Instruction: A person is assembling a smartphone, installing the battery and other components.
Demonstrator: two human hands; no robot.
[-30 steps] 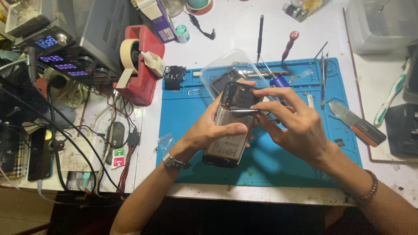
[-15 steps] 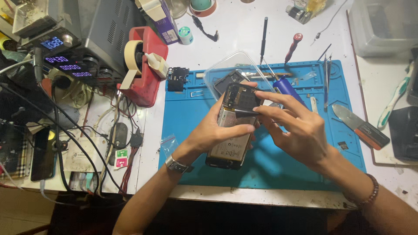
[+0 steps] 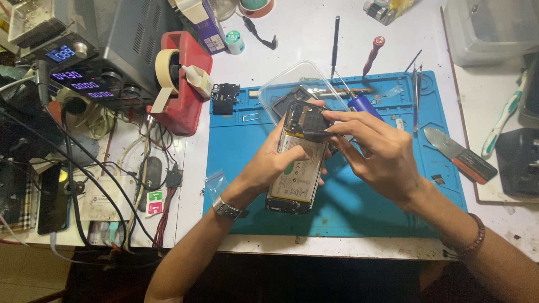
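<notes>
An opened phone [image 3: 297, 163], its back off and battery and circuit board showing, is held above the blue work mat [image 3: 241, 151]. My left hand [image 3: 268, 166] cradles the phone from below and the left side. My right hand [image 3: 382, 157] pinches thin dark tweezers [image 3: 317, 133] whose tips rest on the board near the phone's top. A blue-handled screwdriver [image 3: 364, 104] lies on the mat just behind my right fingers.
A clear plastic tray [image 3: 281, 87] with a dark part sits behind the phone. A red tape dispenser [image 3: 185, 84], power units with lit displays [image 3: 73, 73] and tangled cables are at the left. Screwdrivers, tweezers and a scraper [image 3: 457, 150] lie at the right.
The phone and both hands stay almost in place; my right fingers have shifted slightly on the tweezers at the phone's top end.
</notes>
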